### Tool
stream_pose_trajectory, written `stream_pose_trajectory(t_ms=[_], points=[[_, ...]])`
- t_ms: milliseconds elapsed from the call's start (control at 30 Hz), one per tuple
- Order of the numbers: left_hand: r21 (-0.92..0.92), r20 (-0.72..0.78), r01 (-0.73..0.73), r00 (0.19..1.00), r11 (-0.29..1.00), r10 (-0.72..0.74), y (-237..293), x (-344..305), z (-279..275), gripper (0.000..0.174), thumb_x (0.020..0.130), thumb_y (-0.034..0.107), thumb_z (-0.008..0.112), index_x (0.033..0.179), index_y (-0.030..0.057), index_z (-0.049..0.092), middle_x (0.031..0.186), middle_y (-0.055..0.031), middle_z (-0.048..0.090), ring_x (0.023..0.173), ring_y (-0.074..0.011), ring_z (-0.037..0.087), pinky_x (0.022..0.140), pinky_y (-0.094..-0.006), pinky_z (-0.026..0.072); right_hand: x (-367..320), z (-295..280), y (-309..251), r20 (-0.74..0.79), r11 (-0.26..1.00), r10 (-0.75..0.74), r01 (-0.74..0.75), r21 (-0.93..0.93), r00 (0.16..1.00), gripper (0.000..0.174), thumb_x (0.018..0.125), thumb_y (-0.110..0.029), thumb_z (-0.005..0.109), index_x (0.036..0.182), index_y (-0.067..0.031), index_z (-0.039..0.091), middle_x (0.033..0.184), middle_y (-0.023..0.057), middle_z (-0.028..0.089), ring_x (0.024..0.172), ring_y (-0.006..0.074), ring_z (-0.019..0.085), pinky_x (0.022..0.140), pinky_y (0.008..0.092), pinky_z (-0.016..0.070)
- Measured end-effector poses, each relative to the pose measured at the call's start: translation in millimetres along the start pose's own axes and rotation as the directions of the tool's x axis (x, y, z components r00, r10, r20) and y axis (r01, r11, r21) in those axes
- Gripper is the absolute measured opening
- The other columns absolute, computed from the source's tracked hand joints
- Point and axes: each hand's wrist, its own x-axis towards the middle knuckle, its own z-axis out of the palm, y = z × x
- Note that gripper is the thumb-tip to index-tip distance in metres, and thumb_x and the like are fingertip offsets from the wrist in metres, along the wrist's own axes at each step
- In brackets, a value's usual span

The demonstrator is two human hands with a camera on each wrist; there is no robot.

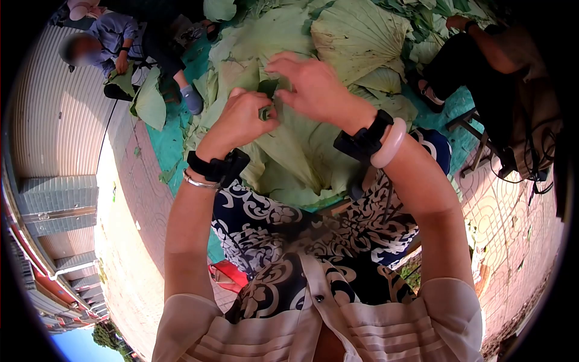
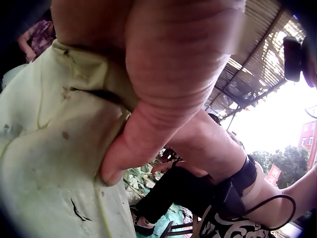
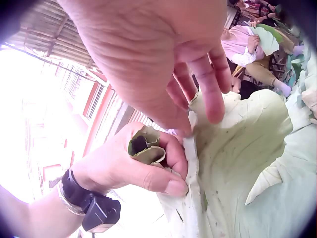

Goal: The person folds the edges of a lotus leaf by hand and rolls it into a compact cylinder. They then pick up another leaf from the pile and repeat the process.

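My left hand grips a large pale green lotus leaf, thumb and curled fingers closed round a rolled part of it. The curled leaf end pokes out of that fist in the right wrist view. From the fist the leaf spreads down broad and creased, with small tears and brown spots. My right hand reaches across from the right, its fingers fairly straight over the leaf's upper edge. In the right wrist view its thumb is right at the folded edge, with the fingertips beside the leaf surface.
More lotus leaves lie heaped in front over a teal ground sheet. A seated person at the left holds a leaf. At the right, another person's leg sits close beside a stool. A red bag lies near my knees.
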Motion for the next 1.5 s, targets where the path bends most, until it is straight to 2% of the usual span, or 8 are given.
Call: stream_pose_trajectory(t_ms=[133,233,333,533,833,1233,1400,1500], points=[[-0.064,-0.021,0.029,0.999,0.998,-0.031,-1,-2,-6,0.018,0.073,0.016,0.077,0.080,0.0011,0.071,0.083,-0.0116,0.068,0.085,-0.0303,0.060,0.089,-0.0346,0.0425,6,-6,-7,-0.144,0.995,-0.048,0.060,0.081,0.988,0.051,0.078,-0.002,0.071,0.127,-0.0106,0.064,0.120,0.0104,0.067,0.068,0.0271,0.063,0.067,0.0356,0.0539],[-0.091,-0.037,0.012,0.999,0.996,-0.015,-5,-2,-7,0.016,0.074,0.015,0.077,0.081,0.0018,0.071,0.083,-0.0114,0.067,0.087,-0.0294,0.059,0.089,-0.0345,0.0422,0,6,-2,0.160,0.979,-0.034,0.001,0.205,0.986,0.053,0.077,-0.004,0.071,0.129,-0.0095,0.062,0.119,0.0125,0.067,0.076,0.0296,0.066,0.071,0.0378,0.0543],[-0.069,-0.052,0.000,0.999,0.998,-0.003,-6,-5,-6,0.016,0.074,0.014,0.077,0.083,0.0026,0.071,0.084,-0.0111,0.066,0.089,-0.0284,0.059,0.092,-0.0344,0.0408,-5,15,-1,0.235,0.974,-0.053,-0.001,0.227,0.971,0.054,0.076,-0.007,0.071,0.129,-0.0090,0.062,0.119,0.0143,0.067,0.087,0.0323,0.067,0.076,0.0392,0.0543],[-0.067,-0.041,-0.012,0.999,0.998,0.009,-2,-10,-11,0.015,0.076,0.016,0.076,0.083,0.0034,0.070,0.084,-0.0095,0.065,0.090,-0.0267,0.059,0.098,-0.0336,0.0361,-5,17,9,0.402,0.997,0.015,-0.047,0.069,0.915,0.041,0.072,-0.018,0.077,0.111,-0.0085,0.069,0.105,0.0133,0.068,0.098,0.0351,0.066,0.084,0.0445,0.0530],[-0.090,-0.001,-0.039,0.999,0.995,0.039,-28,-9,5,0.015,0.075,0.016,0.075,0.081,0.0030,0.070,0.084,-0.0096,0.066,0.088,-0.0275,0.061,0.096,-0.0338,0.0381,-2,32,15,0.440,0.999,0.029,-0.042,0.019,0.898,0.010,0.073,-0.019,0.075,0.081,-0.0147,0.075,0.081,0.0087,0.070,0.085,0.0322,0.068,0.073,0.0448,0.0534],[-0.163,-0.044,0.040,0.998,0.986,-0.048,-72,-21,35,0.015,0.074,0.013,0.075,0.084,0.0035,0.069,0.086,-0.0109,0.066,0.091,-0.0294,0.058,0.094,-0.0347,0.0403,8,76,25,0.625,0.990,0.141,-0.113,-0.085,0.768,0.010,0.076,-0.020,0.071,0.084,-0.0153,0.074,0.086,0.0056,0.066,0.086,0.0309,0.066,0.077,0.0434,0.0518],[-0.262,-0.100,0.118,0.984,0.958,-0.149,-97,-33,47,0.014,0.075,0.010,0.073,0.084,0.0015,0.068,0.085,-0.0092,0.067,0.088,-0.0243,0.060,0.090,-0.0334,0.0447,7,98,26,0.494,0.999,-0.003,0.025,-0.039,0.870,0.006,0.072,-0.019,0.072,0.076,-0.0147,0.072,0.078,0.0050,0.067,0.079,0.0287,0.067,0.071,0.0426,0.0524],[-0.575,0.022,0.221,0.967,0.787,-0.255,-106,-38,48,0.012,0.077,0.009,0.071,0.084,0.0004,0.067,0.084,-0.0061,0.067,0.082,-0.0162,0.060,0.082,-0.0300,0.0475,5,108,24,0.457,0.994,-0.058,0.093,-0.055,0.888,0.008,0.071,-0.020,0.072,0.074,-0.0139,0.068,0.078,0.0036,0.062,0.077,0.0266,0.064,0.071,0.0413,0.0506]])
